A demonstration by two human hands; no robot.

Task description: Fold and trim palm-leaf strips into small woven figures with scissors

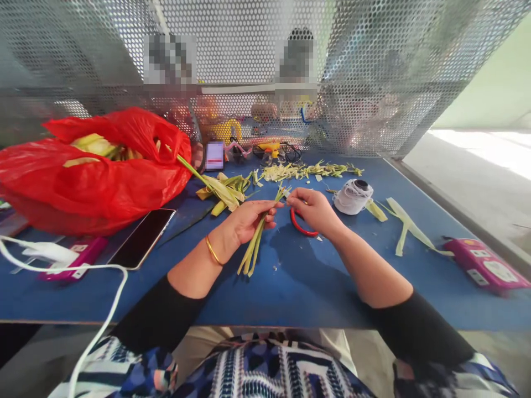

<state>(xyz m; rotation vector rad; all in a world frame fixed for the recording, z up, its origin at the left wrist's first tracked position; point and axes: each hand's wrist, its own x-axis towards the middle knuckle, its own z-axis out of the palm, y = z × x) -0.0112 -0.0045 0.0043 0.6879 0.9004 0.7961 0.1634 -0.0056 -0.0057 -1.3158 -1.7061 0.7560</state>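
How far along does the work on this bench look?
Trimming looks partly done: short clippings lie heaped near the mesh. In hand: a stalk bundle in the left hand, the right hand at its upper end. Apparently left: plant material in the red bag; how much, I can't tell.

Bench (274,301): bag (136,190) at left with husks (94,145) in it, phone (143,239) in front of it, power strip (88,255) left of the phone. Stalk bundle (254,249) over the middle, loose leaves (226,192) behind-left of it, scrap pile (286,172) farther back before the mesh screen (257,55). Spool (352,199) right of the bundle, then split leaf (407,221), second power strip (483,262) far right.
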